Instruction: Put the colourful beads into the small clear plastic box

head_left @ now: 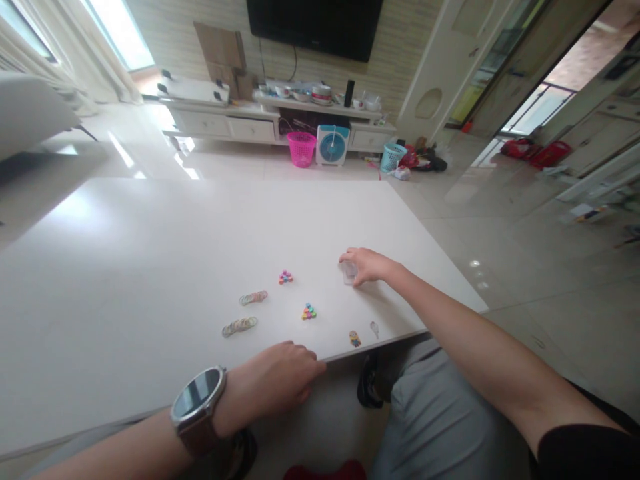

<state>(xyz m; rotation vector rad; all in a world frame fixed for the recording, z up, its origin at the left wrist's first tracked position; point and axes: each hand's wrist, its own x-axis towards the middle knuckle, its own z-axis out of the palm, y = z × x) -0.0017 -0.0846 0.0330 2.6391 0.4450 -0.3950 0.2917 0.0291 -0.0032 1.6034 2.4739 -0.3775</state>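
My right hand (366, 265) is closed around a small clear plastic container (349, 272) at the right part of the white table (150, 247). My left hand (280, 375) rests at the table's front edge, its fingers curled over the edge and partly hidden. Two small clusters of colourful pieces lie mid-table, one farther back (285, 277) and one nearer (309, 311). Left of them are two rows of overlapping thin rings, an upper row (253, 298) and a lower row (239, 326). A yellow and blue figure (355, 339) and a small pale item (375, 329) lie near the front edge.
Past the table, a pink basket (301, 149), a blue fan (333, 145) and a light blue basket (393, 157) stand on the floor before a white cabinet (253, 128). A television (315, 27) hangs above. My legs are below the front edge.
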